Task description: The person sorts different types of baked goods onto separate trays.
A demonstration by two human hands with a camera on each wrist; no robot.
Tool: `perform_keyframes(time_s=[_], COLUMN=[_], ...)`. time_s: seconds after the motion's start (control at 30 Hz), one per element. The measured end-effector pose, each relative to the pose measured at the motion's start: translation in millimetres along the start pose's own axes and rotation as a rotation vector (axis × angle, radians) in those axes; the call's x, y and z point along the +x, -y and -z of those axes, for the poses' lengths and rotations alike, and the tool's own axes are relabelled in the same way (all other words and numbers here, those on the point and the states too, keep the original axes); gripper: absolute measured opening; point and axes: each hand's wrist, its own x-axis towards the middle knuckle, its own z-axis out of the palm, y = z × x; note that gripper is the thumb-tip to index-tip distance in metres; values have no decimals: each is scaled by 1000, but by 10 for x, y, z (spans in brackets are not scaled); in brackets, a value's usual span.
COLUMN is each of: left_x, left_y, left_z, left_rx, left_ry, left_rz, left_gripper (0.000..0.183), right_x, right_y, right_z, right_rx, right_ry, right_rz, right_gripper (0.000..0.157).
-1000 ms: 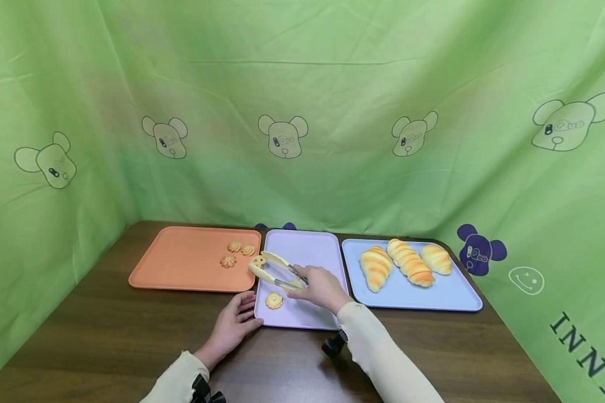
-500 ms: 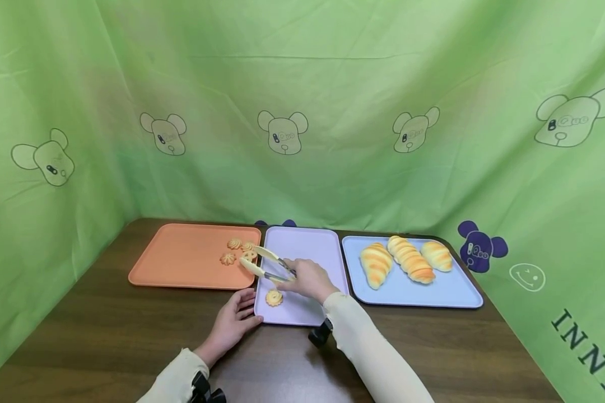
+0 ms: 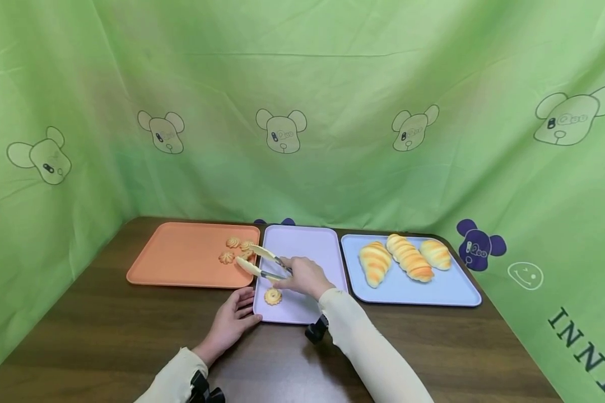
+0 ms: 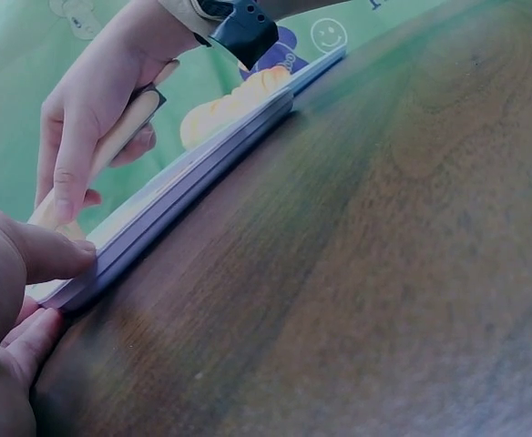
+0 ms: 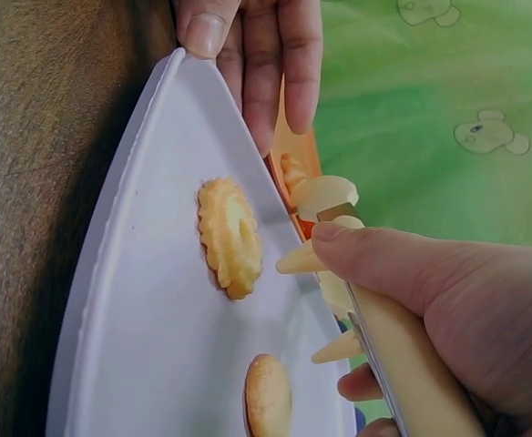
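My right hand (image 3: 305, 275) grips cream-tipped food tongs (image 3: 248, 265), reaching left over the orange tray's edge. The tong tips stand apart, with a cookie (image 3: 245, 256) partly hidden between them on the orange tray (image 3: 181, 254). My left hand (image 3: 230, 320) rests at the near-left corner of the purple tray (image 3: 302, 240), its thumb on the rim and its fingers extended along the side. A scalloped cookie (image 3: 273, 296) lies on the purple tray. The right wrist view shows another round cookie (image 5: 268, 396) there, hidden behind my right hand in the head view.
Several small cookies, one swirled (image 3: 226, 257), sit at the orange tray's right end. On the right, a blue tray (image 3: 423, 296) bears a striped bread roll (image 3: 409, 258) and two other breads. A green curtain (image 3: 282, 184) hangs behind the wooden table (image 3: 106, 336).
My right hand has moved left with the tongs, carrying the ring-shaped cookie onto the orange tray. The tong tips now stand around it. The left hand has stayed put.
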Motion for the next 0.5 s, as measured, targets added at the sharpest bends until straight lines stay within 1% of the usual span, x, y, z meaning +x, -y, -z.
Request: perform_keyframes(time_s=[0.5], left_x=[9], left_y=[5], left_z=[6], left_rx=[0], left_ry=[-11], left_rz=[4], left_gripper=[57], right_x=[20], right_y=[-11], right_z=[-13], right_rx=[8], right_ry=[16], right_rz=[-29], right_gripper=[81])
